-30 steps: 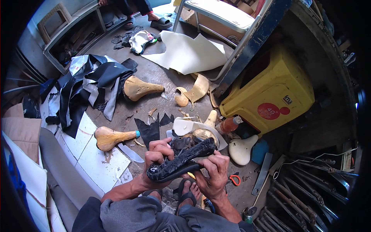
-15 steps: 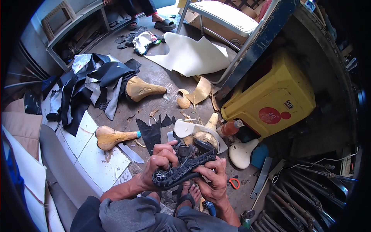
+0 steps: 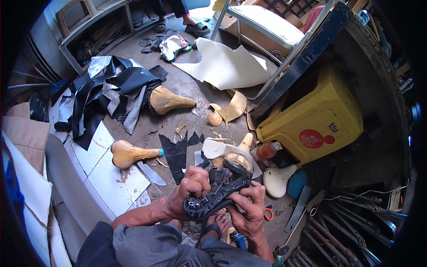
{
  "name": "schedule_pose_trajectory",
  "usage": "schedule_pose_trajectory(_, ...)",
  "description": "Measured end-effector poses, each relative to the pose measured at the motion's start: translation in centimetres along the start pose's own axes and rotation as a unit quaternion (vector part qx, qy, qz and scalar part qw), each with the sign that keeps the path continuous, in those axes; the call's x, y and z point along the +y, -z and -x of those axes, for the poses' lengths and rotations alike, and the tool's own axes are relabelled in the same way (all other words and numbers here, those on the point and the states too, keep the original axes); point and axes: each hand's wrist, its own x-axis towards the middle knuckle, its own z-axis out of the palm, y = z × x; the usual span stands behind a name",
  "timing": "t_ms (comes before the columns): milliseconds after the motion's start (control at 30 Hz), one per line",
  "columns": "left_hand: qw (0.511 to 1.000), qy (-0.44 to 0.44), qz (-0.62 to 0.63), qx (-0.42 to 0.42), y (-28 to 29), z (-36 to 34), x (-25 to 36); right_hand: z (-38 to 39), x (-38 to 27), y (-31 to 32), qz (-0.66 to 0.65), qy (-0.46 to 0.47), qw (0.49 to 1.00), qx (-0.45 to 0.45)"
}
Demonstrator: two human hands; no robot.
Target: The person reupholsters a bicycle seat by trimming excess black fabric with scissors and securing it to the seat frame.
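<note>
Here, the left hand (image 3: 190, 190) and right hand (image 3: 250, 212) both clamp their fingers on a black bicycle saddle (image 3: 218, 198) at six o'clock, above the sandalled feet. A knife (image 3: 150, 172) lies at nine o'clock of it, a yellow stool (image 3: 318, 120) at two.

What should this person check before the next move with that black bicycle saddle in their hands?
1. Both hands on the black saddle: ok. The left hand grips its rear end and the right hand holds its narrow end.
2. Saddle held clear of the floor: ok, it sits above the sandalled foot.
3. Knife away from the hands: ok, it lies flat on the white board, apart from both.
4. Cover stretched evenly over the saddle: cannot tell, the fingers hide the edge.
5. Orange-handled scissors apart from the hand: not ok, they lie close beside the right hand.
</note>
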Motion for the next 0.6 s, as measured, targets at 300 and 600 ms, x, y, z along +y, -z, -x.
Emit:
schedule_pose_trajectory(300, 0.999, -0.007, 0.015, -0.045, 1.3, -0.8, -0.1, 0.9, 0.3, 0.2, -0.071, -0.026, 0.997, -0.006)
schedule_pose_trajectory(600, 0.998, -0.011, 0.064, -0.023, 0.9, -1.2, 0.7, 0.3, -0.4, 0.4, -0.023, 0.037, 0.999, -0.015)
